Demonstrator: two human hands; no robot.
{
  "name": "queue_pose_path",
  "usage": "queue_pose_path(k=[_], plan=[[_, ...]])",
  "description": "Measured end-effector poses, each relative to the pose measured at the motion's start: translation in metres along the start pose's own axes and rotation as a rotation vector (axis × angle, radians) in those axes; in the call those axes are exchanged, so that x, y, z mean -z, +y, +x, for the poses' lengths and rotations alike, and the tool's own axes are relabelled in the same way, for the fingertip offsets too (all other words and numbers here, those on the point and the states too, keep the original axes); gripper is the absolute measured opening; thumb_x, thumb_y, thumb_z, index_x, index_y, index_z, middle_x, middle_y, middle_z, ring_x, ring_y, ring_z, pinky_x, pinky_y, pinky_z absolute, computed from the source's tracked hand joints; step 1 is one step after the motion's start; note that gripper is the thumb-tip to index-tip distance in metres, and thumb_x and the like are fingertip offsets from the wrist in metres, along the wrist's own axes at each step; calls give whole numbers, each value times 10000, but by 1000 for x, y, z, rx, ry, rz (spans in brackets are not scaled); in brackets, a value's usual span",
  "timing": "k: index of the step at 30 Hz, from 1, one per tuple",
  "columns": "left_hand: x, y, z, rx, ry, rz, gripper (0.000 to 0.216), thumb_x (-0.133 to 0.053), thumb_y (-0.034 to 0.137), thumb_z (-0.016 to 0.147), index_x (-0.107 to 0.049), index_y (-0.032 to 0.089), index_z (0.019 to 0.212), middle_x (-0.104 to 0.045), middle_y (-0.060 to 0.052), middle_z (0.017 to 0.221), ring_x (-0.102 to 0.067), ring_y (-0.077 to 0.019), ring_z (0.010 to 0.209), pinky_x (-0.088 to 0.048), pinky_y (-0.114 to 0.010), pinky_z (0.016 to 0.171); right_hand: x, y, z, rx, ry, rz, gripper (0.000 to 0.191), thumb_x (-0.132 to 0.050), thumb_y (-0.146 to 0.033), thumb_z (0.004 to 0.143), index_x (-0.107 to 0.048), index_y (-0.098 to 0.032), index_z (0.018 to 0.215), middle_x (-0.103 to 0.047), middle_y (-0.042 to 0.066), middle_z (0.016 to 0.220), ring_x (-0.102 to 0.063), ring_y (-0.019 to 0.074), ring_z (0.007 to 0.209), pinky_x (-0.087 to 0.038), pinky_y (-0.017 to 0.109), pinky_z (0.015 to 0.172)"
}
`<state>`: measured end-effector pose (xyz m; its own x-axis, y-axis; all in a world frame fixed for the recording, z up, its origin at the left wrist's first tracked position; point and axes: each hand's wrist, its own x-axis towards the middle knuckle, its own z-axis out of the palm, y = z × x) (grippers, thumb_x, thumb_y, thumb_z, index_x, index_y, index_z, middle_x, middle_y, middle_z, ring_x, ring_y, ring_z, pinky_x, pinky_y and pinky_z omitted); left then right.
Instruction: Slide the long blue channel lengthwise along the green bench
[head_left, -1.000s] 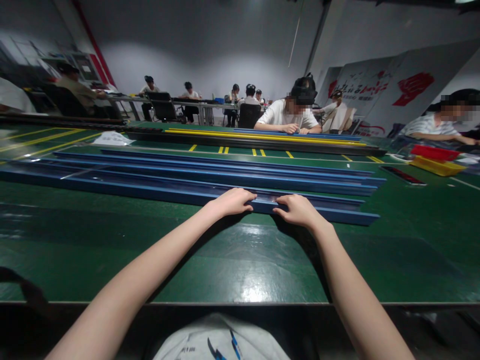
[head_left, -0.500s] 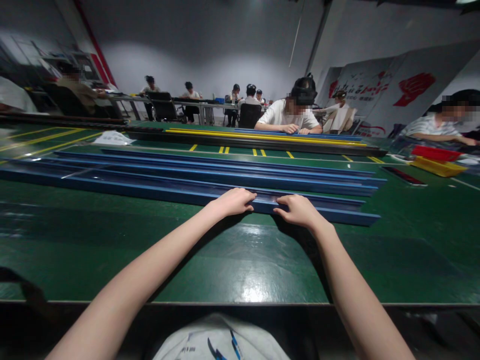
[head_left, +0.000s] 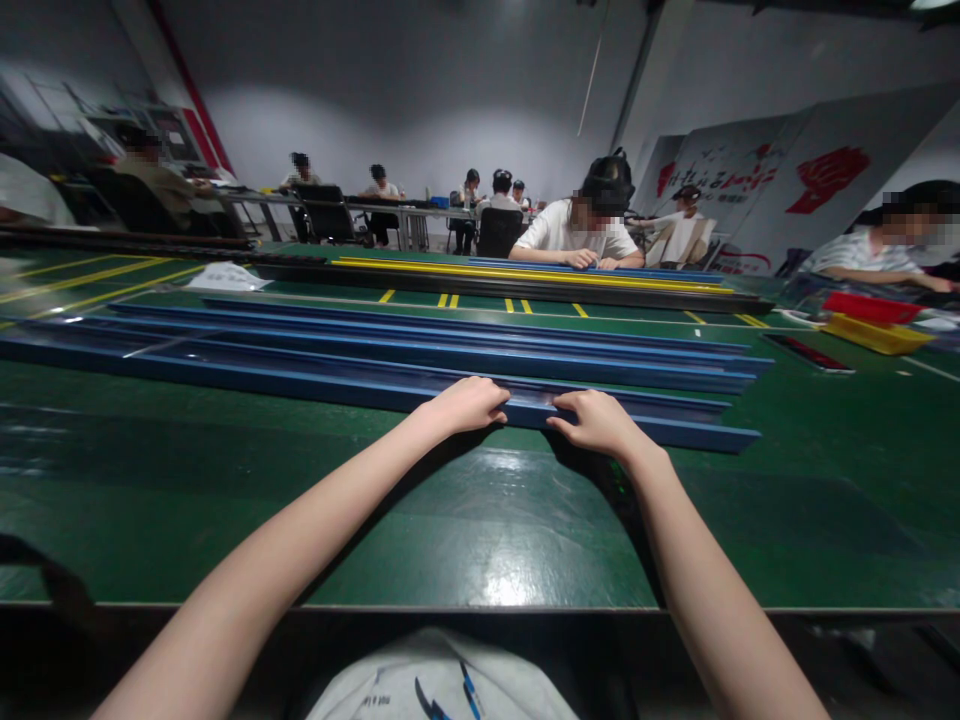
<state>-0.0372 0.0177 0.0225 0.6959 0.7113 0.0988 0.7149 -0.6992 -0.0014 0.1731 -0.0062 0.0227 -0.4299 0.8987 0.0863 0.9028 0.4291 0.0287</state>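
Note:
A long blue channel strip (head_left: 322,392) lies across the green table (head_left: 420,530) in front of me, its raised front wall facing me. My left hand (head_left: 472,402) grips that wall near the middle, fingers over the top edge and thumb low on the front. A short gap to the right, my right hand (head_left: 592,418) pinches the same wall, thumb in front and fingers behind it. Just beyond lie more blue strips (head_left: 480,345), side by side and roughly parallel. What the fingertips touch inside the channel is partly hidden.
Farther back are a yellow strip (head_left: 525,272) and dark strips (head_left: 555,292). A white paper (head_left: 225,278) lies at left. A phone (head_left: 808,353), a red tray (head_left: 874,306) and a yellow tray (head_left: 877,334) are at right. Across the table a person (head_left: 577,230) leans over a blue strip.
My left hand has shifted very slightly along the strip's wall. Otherwise both hands and the strips stay where they were.

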Motion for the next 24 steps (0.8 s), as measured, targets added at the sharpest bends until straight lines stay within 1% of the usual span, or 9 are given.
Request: queue_pose_path(k=[3, 12, 19, 21, 24], plan=[[2, 2, -1, -4, -16, 41, 196, -542, 277, 801, -625, 158, 933, -672, -105, 892, -632, -237, 854, -456, -279, 676, 0, 0, 0, 8, 10, 0, 303, -443, -386, 801, -645, -202, 932, -682, 70, 967, -613, 221, 886, -387, 254, 678], [1, 2, -2, -10, -5, 30, 260, -533, 268, 799, -601, 161, 1026, -662, -101, 958, -620, -230, 895, -459, -279, 697, 1, 0, 0, -1, 0, -1, 305, -453, -378, 800, -649, -205, 956, -678, 78, 981, -611, 223, 902, -397, 256, 696], [1, 3, -2, -6, -2, 32, 269, -514, 265, 804, -590, 164, 1042, -655, -100, 981, -616, -236, 906, -459, -284, 691, 0, 0, 0, -2, 0, -4, 302, -449, -385, 803, -646, -209, 950, -682, 73, 972, -613, 217, 891, -395, 252, 691], [1, 3, -2, -6, -3, 38, 259, -508, 264, 807, -590, 167, 1032, -655, -95, 976, -616, -232, 903, -459, -282, 689, -1, 1, 0, 3, 5, -4, 311, -447, -386, 804, -645, -207, 963, -680, 73, 979, -612, 220, 897, -395, 256, 694], [2, 4, -2, -5, -16, 39, 211, -499, 267, 813, -603, 166, 965, -658, -94, 949, -618, -235, 889, -461, -283, 681, -1, 1, 0, -1, 4, -1, 313, -450, -385, 802, -645, -206, 968, -677, 73, 994, -609, 221, 909, -396, 255, 698]])
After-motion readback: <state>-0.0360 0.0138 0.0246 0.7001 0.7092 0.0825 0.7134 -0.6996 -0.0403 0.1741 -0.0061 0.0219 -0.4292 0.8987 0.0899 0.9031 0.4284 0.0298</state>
